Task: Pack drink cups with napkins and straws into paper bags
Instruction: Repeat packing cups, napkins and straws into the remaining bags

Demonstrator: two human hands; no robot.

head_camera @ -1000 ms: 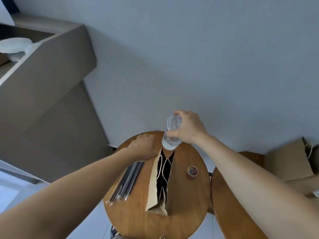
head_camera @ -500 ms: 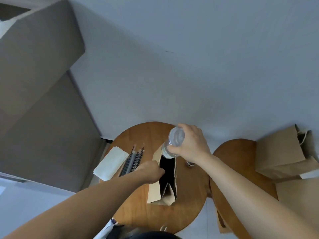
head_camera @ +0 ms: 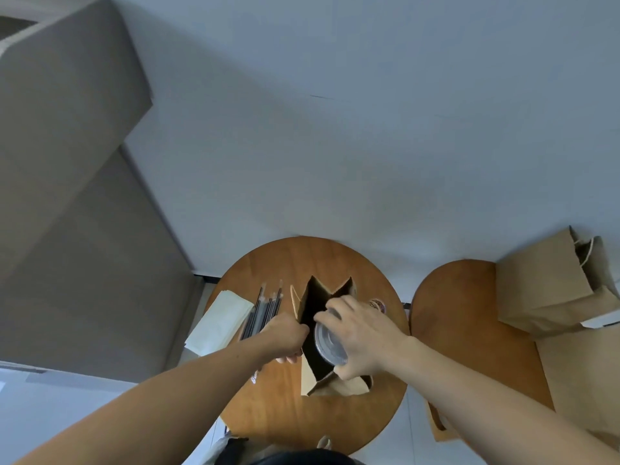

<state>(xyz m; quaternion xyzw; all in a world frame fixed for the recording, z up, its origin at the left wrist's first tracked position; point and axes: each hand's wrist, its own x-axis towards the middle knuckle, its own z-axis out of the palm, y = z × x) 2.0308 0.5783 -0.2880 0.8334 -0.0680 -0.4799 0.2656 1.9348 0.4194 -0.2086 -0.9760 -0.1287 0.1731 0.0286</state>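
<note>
Two bare hands meet over a round wooden table [head_camera: 295, 417]; the left hand [head_camera: 287, 333] pinches the left rim of an upright brown paper bag [head_camera: 339, 385]; the right hand [head_camera: 365, 337] grasps a clear lidded plastic cup [head_camera: 328, 344] at the bag's open mouth; beyond, black wrapped straws [head_camera: 265, 307] lie beside white napkins [head_camera: 219, 322]; farther right, other brown paper bags [head_camera: 550, 290] rest by a second wooden table [head_camera: 469, 330].

The right hand [head_camera: 365, 337] now holds the cup [head_camera: 328, 340] lower, sunk into the mouth of the paper bag [head_camera: 342, 385] instead of above its far end. The left hand [head_camera: 285, 333] has shifted to the bag's left rim and grips it, and the mouth gapes wider.
</note>
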